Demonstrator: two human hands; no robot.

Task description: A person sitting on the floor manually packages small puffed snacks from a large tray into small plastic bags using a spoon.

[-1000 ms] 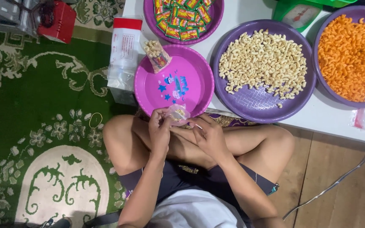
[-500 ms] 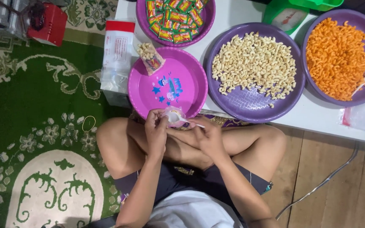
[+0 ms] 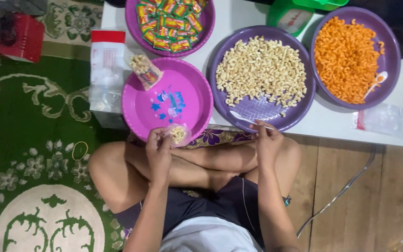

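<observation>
seen from above, a person sits cross-legged at a low white table (image 3: 239,18). the left hand (image 3: 158,151) has its fingers pinched around a small clear bag (image 3: 178,134) partly filled with pale macaroni snacks, held just over the near rim of a pink plate (image 3: 164,100). the right hand (image 3: 267,140) grasps the handle of a white spoon (image 3: 246,119) lying in a purple plate of pale macaroni (image 3: 262,77). another filled bag (image 3: 145,71) lies on the pink plate. a purple plate of orange snacks (image 3: 350,58) sits further right.
</observation>
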